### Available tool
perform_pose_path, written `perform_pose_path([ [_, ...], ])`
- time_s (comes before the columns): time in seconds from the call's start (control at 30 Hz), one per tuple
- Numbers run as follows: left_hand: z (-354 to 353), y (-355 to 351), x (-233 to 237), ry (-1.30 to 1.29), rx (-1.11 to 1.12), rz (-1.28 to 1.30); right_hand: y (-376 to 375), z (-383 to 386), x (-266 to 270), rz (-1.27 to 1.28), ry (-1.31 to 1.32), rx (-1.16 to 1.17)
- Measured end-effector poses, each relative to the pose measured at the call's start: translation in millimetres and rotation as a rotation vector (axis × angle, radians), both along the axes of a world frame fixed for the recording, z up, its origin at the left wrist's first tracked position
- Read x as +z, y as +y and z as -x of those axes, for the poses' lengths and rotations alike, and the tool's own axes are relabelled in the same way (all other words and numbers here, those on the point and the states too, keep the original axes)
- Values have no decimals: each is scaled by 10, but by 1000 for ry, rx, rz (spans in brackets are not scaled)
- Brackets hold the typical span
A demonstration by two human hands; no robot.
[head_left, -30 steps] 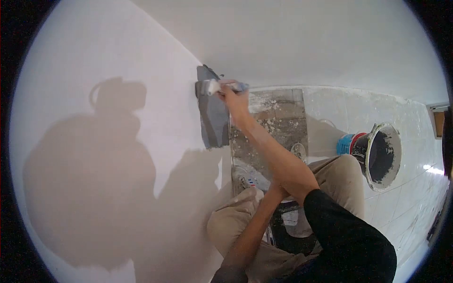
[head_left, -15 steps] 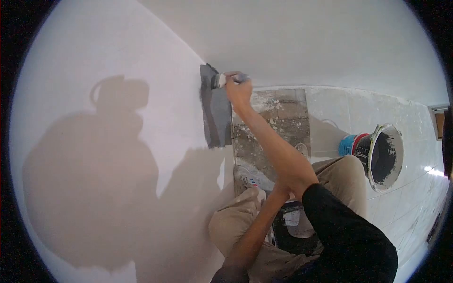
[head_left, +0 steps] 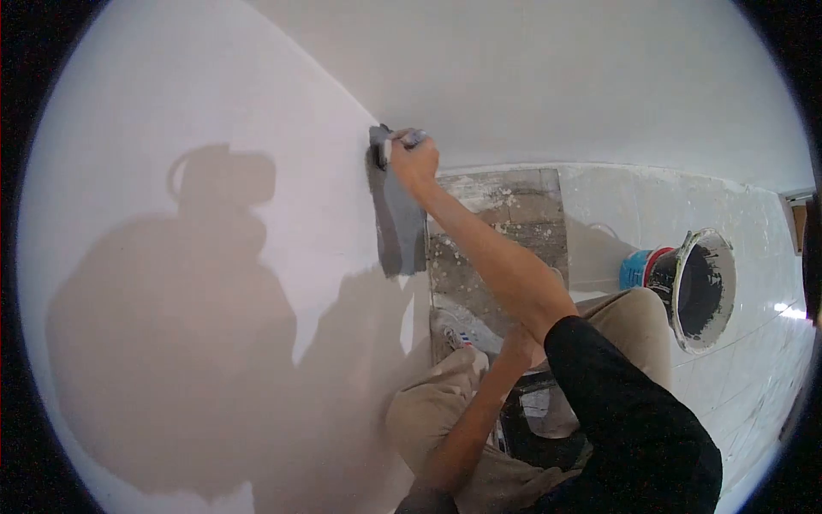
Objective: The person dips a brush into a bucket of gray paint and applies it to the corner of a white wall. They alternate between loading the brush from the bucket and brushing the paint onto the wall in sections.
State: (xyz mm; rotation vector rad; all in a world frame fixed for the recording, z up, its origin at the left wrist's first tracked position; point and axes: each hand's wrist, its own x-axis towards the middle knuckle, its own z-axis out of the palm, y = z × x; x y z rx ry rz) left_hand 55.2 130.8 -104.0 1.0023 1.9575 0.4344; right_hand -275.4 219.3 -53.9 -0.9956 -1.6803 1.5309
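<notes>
Reaching into the corner, my right hand (head_left: 414, 161) is closed round a paintbrush (head_left: 387, 152), its bristles against the left wall (head_left: 325, 214). A strip of wet grey coating (head_left: 401, 223) runs along the bottom of that wall, beside the floor. The far end of the brush handle pokes out past my fingers. My left hand (head_left: 521, 347) is by my right elbow, over my lap; its fingers are hidden behind my right forearm.
A bucket (head_left: 728, 291) with dark grey coating inside stands on the tiled floor to the right, beside a blue and red container (head_left: 635, 269). A paint-spattered board (head_left: 518, 206) lies by the wall. My shoe (head_left: 458, 330) is near the left wall.
My right hand and the brush have moved left, deeper onto the grey strip near the corner. The view has shifted slightly. My left hand stays by the right elbow.
</notes>
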Motion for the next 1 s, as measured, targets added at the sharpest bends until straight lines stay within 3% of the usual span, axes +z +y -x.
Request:
perform_pose_path([
  [0.1, 117, -23, 265, -92, 170, -129, 106, -29, 261, 247, 295, 124],
  [0.2, -26, -87, -195, 19, 35, -418, 344, -299, 434, 592, 478, 89],
  [0.3, 32, -10, 44, -51, -117, -10, 604, -273, 113, -20, 332, 340],
  [0.4, 122, -47, 254, -6, -66, -71, 647, -158, -6, -174, 176, 494],
  [0.5, 105, -22, 293, 47, -47, -68, 600, -66, 33, -366, 163, 489],
  [0.7, 187, 5, 485, -44, -22, -17, 595, 22, 179, -274, 163, 522],
  [0.8, 145, -17, 348, -3, -70, -54, 596, -138, 97, -290, 217, 496],
  [1.0, 128, -15, 301, -27, -69, -36, 494, 42, -101, -503, 187, 506],
])
